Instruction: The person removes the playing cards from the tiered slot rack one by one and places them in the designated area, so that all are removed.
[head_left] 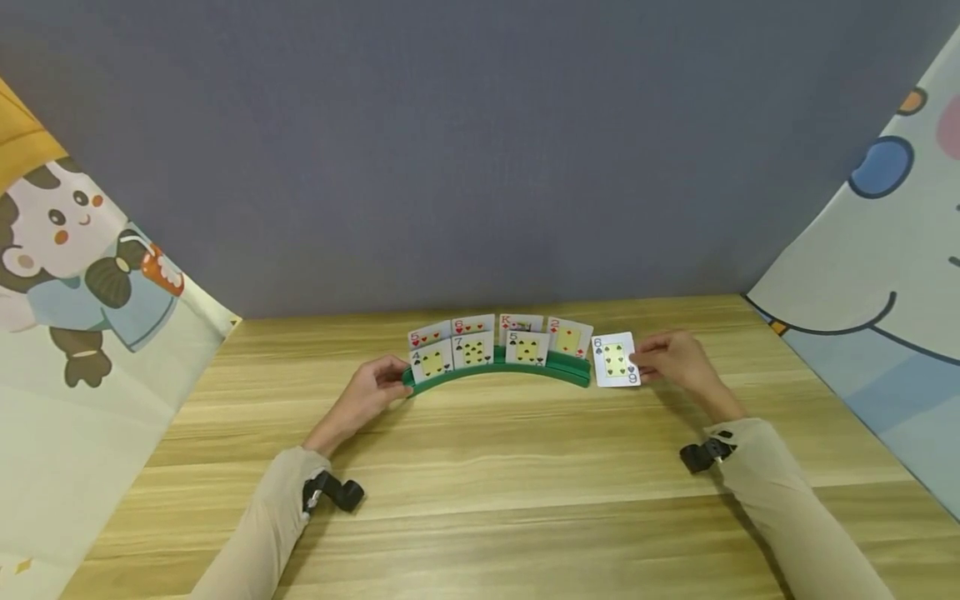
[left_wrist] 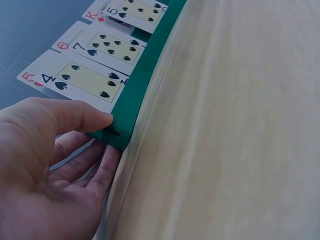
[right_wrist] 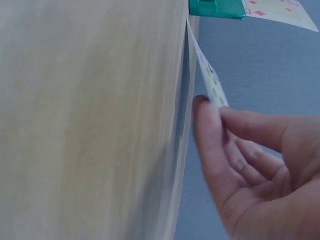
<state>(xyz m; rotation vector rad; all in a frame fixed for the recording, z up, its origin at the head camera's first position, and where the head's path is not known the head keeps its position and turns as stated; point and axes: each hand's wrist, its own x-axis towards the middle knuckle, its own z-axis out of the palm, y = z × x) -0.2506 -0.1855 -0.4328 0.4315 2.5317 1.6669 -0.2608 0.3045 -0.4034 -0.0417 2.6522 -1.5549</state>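
A curved green playing-card holder (head_left: 498, 365) stands on the table with cards upright in two rows. Its front row has the four of spades (head_left: 432, 363), seven of spades (head_left: 473, 350) and five of spades (head_left: 527, 348). Behind are the five of hearts (head_left: 429, 335), six of hearts (head_left: 472, 323), king of diamonds (head_left: 520, 322) and two of diamonds (head_left: 569, 337). My left hand (head_left: 369, 390) grips the holder's left end, thumb on top in the left wrist view. Just beyond the right end, my right hand (head_left: 678, 365) pinches the six of spades (head_left: 614, 360) between thumb and finger.
The wood-grained table (head_left: 480, 500) reaches back to a grey partition (head_left: 480, 167). Cartoon-printed panels flank it, one on the left (head_left: 82, 275) and one on the right (head_left: 862, 275). Black wrist cameras sit on both sleeves.
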